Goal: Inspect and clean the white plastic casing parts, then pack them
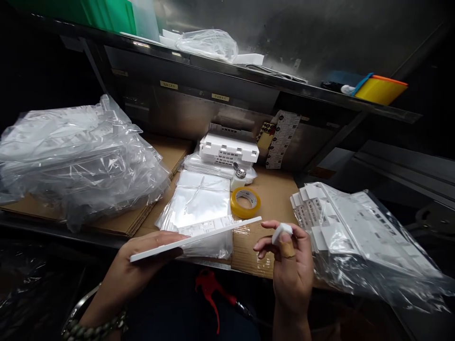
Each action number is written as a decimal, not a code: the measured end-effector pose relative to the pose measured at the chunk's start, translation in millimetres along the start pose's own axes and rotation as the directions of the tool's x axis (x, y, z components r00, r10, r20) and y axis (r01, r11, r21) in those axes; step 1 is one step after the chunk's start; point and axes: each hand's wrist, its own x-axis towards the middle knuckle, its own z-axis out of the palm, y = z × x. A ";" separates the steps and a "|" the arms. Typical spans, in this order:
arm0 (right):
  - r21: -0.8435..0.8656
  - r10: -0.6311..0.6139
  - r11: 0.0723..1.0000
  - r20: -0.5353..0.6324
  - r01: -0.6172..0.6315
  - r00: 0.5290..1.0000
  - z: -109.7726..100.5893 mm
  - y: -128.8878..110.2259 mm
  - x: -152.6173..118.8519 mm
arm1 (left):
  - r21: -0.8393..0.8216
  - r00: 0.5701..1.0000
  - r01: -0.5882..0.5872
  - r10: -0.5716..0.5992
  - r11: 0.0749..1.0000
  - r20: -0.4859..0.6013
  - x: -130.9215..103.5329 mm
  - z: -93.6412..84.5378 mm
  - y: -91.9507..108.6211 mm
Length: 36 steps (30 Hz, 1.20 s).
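My left hand [149,258] grips one end of a white plastic panel [199,237], which is tilted so that mostly its edge faces me. Off the panel's far end, my right hand [289,265] pinches a small white pad [282,232] between thumb and fingers; a tan strip wraps the thumb. Behind the panel lies a stack of clear plastic bags [202,194]. A roll of yellow tape [245,202] rests beside the bags, with a small bottle with a metal top [239,176] just behind it.
Bagged white parts are heaped at left [81,156] and right [355,227]. More white panels [229,147] stand at the back. A red air gun [213,289] hangs below the bench edge. Overhead, a shelf [199,61] carries a green bin [103,16] and a yellow container [380,90].
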 end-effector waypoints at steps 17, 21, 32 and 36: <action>-0.108 -0.171 0.974 0.224 0.199 0.959 30.1 24.3 -17.8 | -0.687 0.949 0.291 -0.291 0.666 0.119 14.5 14.3 -18.0; -0.210 0.048 0.977 0.395 0.039 0.917 24.7 20.4 -19.4 | -0.744 0.831 0.371 -0.557 0.555 -0.001 29.3 17.1 -13.7; -0.186 -0.252 0.871 0.627 0.456 0.737 75.9 -10.3 -44.8 | -0.677 0.935 0.147 -0.325 0.721 -0.144 17.7 46.7 -8.1; -0.211 -0.270 0.835 0.648 0.509 0.712 72.0 -5.7 -45.0 | -0.682 0.934 0.147 -0.328 0.717 -0.144 15.8 42.4 -9.7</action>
